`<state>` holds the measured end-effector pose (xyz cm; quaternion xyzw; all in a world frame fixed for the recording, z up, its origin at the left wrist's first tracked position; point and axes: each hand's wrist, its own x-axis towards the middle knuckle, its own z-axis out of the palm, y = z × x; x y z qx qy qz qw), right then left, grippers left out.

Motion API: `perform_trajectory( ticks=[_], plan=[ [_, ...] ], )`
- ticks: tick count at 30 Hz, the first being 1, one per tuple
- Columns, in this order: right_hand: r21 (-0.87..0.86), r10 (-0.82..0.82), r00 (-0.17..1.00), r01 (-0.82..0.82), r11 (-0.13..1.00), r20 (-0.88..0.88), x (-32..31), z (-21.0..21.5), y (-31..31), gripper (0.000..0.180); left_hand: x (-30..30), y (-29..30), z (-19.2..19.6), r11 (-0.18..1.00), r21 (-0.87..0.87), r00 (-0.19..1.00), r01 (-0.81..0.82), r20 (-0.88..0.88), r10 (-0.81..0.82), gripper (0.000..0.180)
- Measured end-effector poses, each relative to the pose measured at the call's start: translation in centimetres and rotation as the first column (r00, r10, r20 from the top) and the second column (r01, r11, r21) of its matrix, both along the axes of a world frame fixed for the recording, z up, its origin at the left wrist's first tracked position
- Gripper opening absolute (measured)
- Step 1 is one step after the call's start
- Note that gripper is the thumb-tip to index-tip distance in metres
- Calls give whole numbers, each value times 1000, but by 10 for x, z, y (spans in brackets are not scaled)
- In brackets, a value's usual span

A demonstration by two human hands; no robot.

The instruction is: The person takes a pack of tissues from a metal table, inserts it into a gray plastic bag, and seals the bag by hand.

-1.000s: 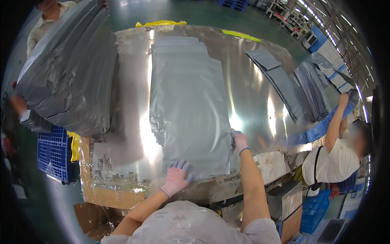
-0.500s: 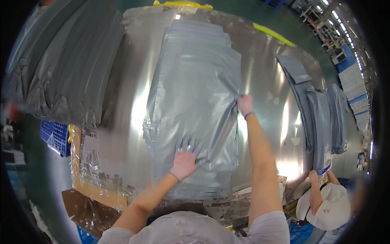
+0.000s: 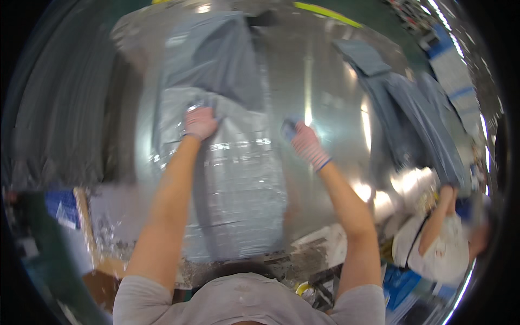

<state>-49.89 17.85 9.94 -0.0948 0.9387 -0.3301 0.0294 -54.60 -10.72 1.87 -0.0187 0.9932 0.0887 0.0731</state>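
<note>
A stack of grey plastic bags (image 3: 244,189) lies lengthwise on the metal table before me. Its far part is covered by a wrinkled, duller grey sheet (image 3: 216,59), with a slanting edge near its middle. My left hand (image 3: 200,122), in a pink-and-white glove with grey fingertips, rests on the stack near that edge, fingers reaching forward. Just right of the stack, my right hand (image 3: 309,145) is over bare metal, gloved alike, apart from the bags. Its fingers are blurred but look loosely apart, with nothing seen in them.
Dark grey bags form a large pile (image 3: 59,108) at left. More folded grey bags (image 3: 406,108) lie at right, where a co-worker (image 3: 433,238) in a white top reaches to them. A blue crate (image 3: 62,208) stands beyond the table's left edge.
My right hand no longer grips the bag's right edge and is now off the stack. My left hand has moved forward. The stack's surface has changed, with shiny clear strips now showing nearer me.
</note>
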Motion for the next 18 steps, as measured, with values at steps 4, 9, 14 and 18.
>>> perform_trajectory(
  ticks=[4, 9, 14, 18],
  plan=[
    [401, -203, 979, 178, 899, 19, 125, -47, 122, 35, 73, 8, -7, 985, 77, 977, 156, -158, -142, 42],
    [734, -615, 785, 374, 568, 76, 287, -14, 233, 31, 209, -19, -39, 993, -107, 998, 50, 36, -46, 63],
    [905, -706, 581, -146, 400, 405, 401, 41, 263, 43, 292, -41, -47, 971, -235, 994, -27, -111, 1, 67],
    [756, -651, 426, -530, 384, 628, 473, 20, 278, 50, 341, 6, -31, 954, -297, 991, 28, -119, -66, 72]
  ],
)
